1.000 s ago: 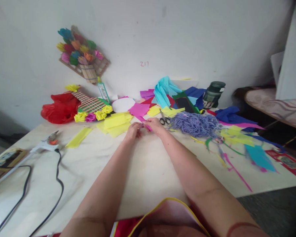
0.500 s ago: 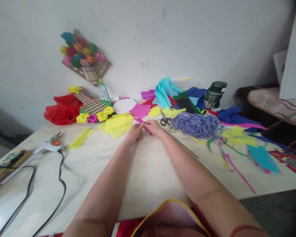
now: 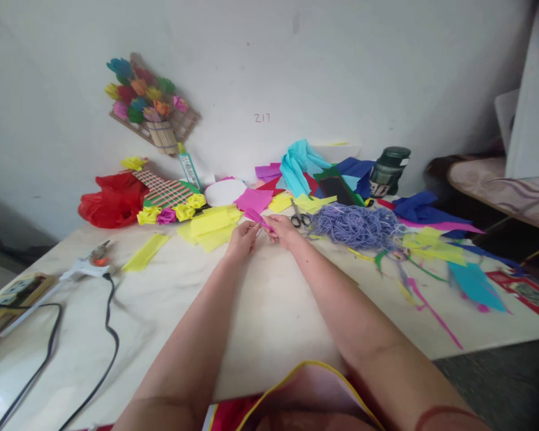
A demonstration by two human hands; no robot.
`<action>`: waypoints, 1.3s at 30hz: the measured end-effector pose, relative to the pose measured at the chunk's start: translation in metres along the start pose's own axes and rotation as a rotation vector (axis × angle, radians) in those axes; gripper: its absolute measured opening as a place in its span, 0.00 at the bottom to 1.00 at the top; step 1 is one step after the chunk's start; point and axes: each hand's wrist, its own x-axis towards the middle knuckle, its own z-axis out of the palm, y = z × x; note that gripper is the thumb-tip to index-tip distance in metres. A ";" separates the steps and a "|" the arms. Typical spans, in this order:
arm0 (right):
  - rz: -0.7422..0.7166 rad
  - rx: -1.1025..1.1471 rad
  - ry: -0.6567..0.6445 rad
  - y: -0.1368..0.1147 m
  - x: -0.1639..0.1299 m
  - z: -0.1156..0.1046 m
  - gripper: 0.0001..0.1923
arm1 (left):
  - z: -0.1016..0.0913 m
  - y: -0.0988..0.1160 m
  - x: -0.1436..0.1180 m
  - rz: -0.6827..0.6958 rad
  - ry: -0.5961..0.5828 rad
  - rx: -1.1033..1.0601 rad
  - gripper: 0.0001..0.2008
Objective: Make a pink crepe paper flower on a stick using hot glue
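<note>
A narrow folded piece of magenta crepe paper is pinched between my hands over the middle of the table. My right hand grips its lower right part, thumb on top. At its left side the fingertips of my left hand are closed together, meeting the paper's edge; a thin dark bit shows between the hands, too small to name. Just behind lies a flat pink paper sheet. Yellow crepe sheets lie beside my left hand. Black-handled scissors rest close to my right hand.
A tangle of purple yarn lies right of the scissors, with paper scraps beyond. A dark green jar stands at the back. At left are a glue gun, its cord and a power strip. A decorated guitar shape leans leftward.
My hands have drawn slightly apart, and the magenta paper is turned so more of it shows. The whole view has shifted a little.
</note>
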 end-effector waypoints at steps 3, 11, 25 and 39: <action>0.013 0.081 -0.020 0.000 -0.001 0.000 0.17 | -0.001 -0.002 0.001 0.006 -0.082 -0.069 0.17; -0.135 -0.032 -0.073 0.007 0.003 -0.002 0.16 | -0.003 -0.002 0.001 -0.062 -0.090 -0.178 0.18; -0.080 -0.249 -0.198 0.007 0.000 0.000 0.13 | -0.006 -0.004 0.006 -0.062 0.161 -0.318 0.22; -0.097 -0.117 -0.255 0.006 -0.002 -0.005 0.20 | -0.007 -0.004 0.009 -0.129 0.084 -0.456 0.21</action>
